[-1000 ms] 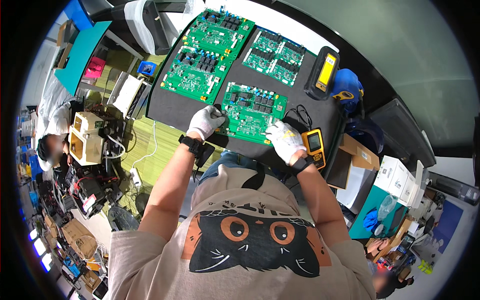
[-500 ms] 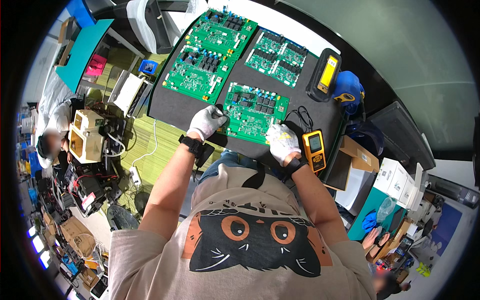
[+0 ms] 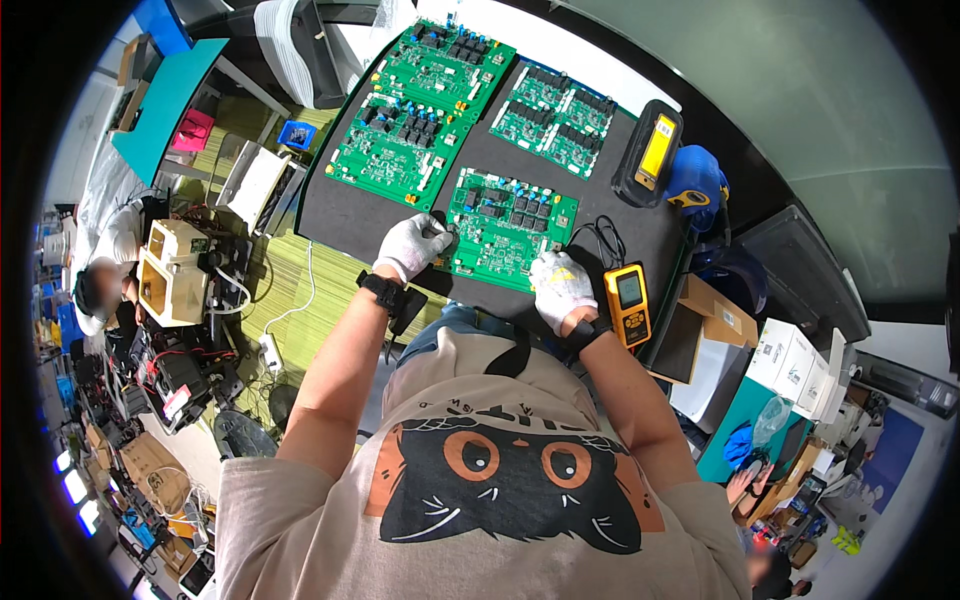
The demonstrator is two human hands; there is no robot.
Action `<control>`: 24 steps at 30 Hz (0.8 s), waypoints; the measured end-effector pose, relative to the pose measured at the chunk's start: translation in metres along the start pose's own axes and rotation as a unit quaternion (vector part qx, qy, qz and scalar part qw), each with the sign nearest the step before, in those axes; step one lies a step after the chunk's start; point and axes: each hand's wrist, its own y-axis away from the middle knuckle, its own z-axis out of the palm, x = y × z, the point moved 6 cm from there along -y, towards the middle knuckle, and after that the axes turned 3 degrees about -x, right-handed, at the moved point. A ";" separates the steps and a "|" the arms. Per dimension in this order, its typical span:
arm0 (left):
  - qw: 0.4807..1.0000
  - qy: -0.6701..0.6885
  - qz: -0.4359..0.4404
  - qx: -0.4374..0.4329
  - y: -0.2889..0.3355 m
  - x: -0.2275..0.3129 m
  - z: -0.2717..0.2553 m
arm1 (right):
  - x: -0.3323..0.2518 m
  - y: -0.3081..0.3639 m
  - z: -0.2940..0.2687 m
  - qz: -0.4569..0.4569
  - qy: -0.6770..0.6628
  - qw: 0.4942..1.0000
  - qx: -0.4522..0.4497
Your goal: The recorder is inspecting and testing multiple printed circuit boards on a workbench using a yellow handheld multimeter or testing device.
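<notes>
A green circuit board [image 3: 500, 235] with black blocky parts and blue components lies on the dark mat in front of me. My left hand [image 3: 412, 247], in a white glove, is closed with thumb and fingertips at the board's left edge. At its lower right corner, my right hand [image 3: 562, 285], also gloved, has its fingers curled closed on the edge; the fingertips are partly hidden. Just right of that hand rests a yellow and black handheld meter [image 3: 630, 305] with a small screen, a black cable [image 3: 605, 240] looped above it.
Two larger green boards, an upper board [image 3: 440, 65] and a lower board [image 3: 392, 150], lie at the far left. A panel of smaller boards [image 3: 555, 115] sits farther back. On the right are a black-and-yellow case [image 3: 650, 150], a blue tool [image 3: 697, 185] and a cardboard box [image 3: 718, 315].
My right hand has shifted slightly left along the board's lower right corner. My left hand and the board stay nearly in place. A person's hands at the lower right have moved a little.
</notes>
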 end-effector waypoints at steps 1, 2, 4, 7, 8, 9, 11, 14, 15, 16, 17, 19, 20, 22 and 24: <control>1.000 -0.005 0.002 0.000 0.000 0.000 0.000 | -0.001 0.000 0.000 0.000 0.011 1.000 -0.003; 1.000 0.004 -0.005 0.001 0.000 -0.001 0.000 | -0.002 0.000 -0.001 0.000 0.013 1.000 0.000; 1.000 0.021 -0.023 0.000 0.001 -0.001 -0.001 | -0.003 0.000 -0.002 0.001 0.022 1.000 -0.001; 1.000 0.007 -0.018 0.002 0.004 0.005 -0.003 | -0.003 0.000 -0.002 0.011 0.030 0.999 -0.004; 1.000 0.016 -0.015 0.000 0.005 0.007 -0.004 | -0.004 0.000 -0.002 0.012 0.029 1.000 -0.002; 0.999 0.028 -0.023 -0.008 0.006 0.008 -0.003 | -0.004 0.000 -0.002 0.013 0.028 1.000 0.000; 0.999 0.024 -0.022 -0.009 0.006 0.010 -0.002 | -0.004 0.000 -0.003 0.018 0.031 0.999 0.000; 1.000 0.013 -0.007 -0.003 0.004 0.008 -0.002 | -0.004 0.001 -0.003 0.028 0.039 0.999 -0.006; 1.000 0.013 -0.001 -0.002 0.003 0.007 -0.002 | -0.005 0.001 -0.004 0.025 0.039 0.999 -0.003; 1.000 0.017 -0.004 -0.005 0.002 0.005 -0.001 | -0.006 0.002 -0.005 0.021 0.038 0.999 -0.001; 0.999 0.026 -0.014 -0.012 0.001 0.002 0.000 | -0.006 0.002 -0.005 0.018 0.037 0.999 -0.002; 1.000 0.017 -0.005 -0.005 0.000 0.001 -0.001 | -0.006 0.002 -0.004 0.020 0.034 0.999 -0.008; 1.000 0.016 -0.004 -0.004 0.000 0.000 -0.001 | -0.005 0.002 -0.003 0.022 0.031 0.999 -0.013; 1.000 0.017 -0.008 -0.004 0.000 0.001 -0.001 | -0.005 0.002 -0.002 0.026 0.026 0.999 -0.008; 1.000 0.015 -0.007 -0.003 0.001 0.003 -0.001 | -0.004 0.002 -0.001 0.029 0.023 0.999 -0.008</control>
